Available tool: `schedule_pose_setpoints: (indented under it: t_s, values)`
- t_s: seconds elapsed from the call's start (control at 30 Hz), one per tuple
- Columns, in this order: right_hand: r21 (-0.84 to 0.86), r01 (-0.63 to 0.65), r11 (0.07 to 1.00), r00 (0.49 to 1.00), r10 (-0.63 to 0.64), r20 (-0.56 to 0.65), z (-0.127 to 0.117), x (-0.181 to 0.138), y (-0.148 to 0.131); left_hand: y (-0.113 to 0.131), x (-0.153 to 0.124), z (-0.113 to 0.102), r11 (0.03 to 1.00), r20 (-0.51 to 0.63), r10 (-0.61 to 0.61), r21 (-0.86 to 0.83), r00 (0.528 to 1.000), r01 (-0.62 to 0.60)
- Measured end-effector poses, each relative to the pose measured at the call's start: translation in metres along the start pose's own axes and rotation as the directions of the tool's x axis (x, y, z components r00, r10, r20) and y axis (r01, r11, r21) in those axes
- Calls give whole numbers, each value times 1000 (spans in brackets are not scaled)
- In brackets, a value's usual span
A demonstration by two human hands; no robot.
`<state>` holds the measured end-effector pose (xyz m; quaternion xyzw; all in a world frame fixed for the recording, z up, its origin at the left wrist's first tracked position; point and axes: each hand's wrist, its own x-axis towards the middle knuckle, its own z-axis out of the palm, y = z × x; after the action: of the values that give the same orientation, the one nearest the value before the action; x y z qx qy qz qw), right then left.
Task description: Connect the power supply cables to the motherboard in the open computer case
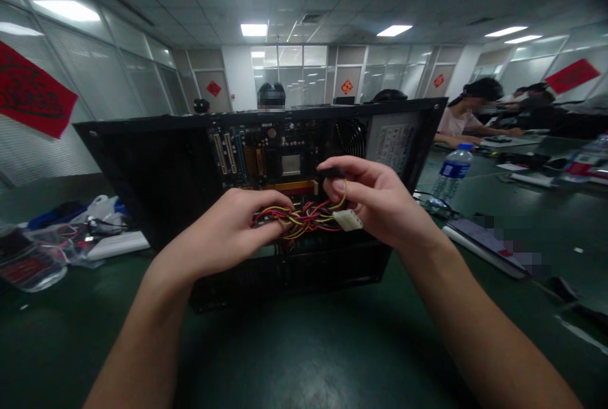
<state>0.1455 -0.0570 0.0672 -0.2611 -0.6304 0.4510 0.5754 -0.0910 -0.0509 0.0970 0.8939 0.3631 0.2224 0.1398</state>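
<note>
An opened black computer case [156, 187] stands on the green table before me, its motherboard [266, 143] and power supply [392, 143] showing inside. My left hand [242, 222] is closed round a bundle of red, yellow and black power cables [308, 219]. Between the thumb and fingers of my right hand [375, 197] is a black cable connector [331, 173] with a yellow wire looping from it. A white plug [348, 220] hangs just under the right hand's fingers. The processor [291, 164] lies bare behind the hands.
A water bottle [455, 171] with a blue cap and a phone-like flat object [489, 245] stand to the right. Plastic bags [61, 238] and another bottle [31, 263] lie at the left. Several people sit beyond, one person in a pale top [456, 121] at the right.
</note>
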Motion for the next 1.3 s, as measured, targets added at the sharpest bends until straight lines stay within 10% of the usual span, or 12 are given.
schedule_pose_setpoints:
  t_s: [0.23, 0.53, 0.77, 0.93, 1.1, 1.3]
  values:
    - [43, -1, 999, 993, 6, -115, -6, 4, -1, -1, 3, 6, 932, -78, -100, -356, 992, 66]
    - [-5, -15, 1000, 1000, 15, -18, 1, 10, 20, -3, 20, 32, 468, 10, -166, -880, 986, 87]
    - [-254, 76, 964, 995, -56, 84, 8, 13, 37, -30, 3, -5, 929, -154, -234, -326, 960, 174]
    - [-523, 167, 836, 980, -81, 183, 7, 14, 43, -46, -7, -14, 933, 148, -332, -93, 932, 347]
    - [-718, 218, 661, 953, 15, 304, 3, 10, 33, -46, -10, -9, 968, 408, -226, -7, 885, 250]
    - [-790, 250, 559, 946, 33, 323, 1, 4, 17, -59, -4, 1, 960, 346, -272, 162, 898, 228]
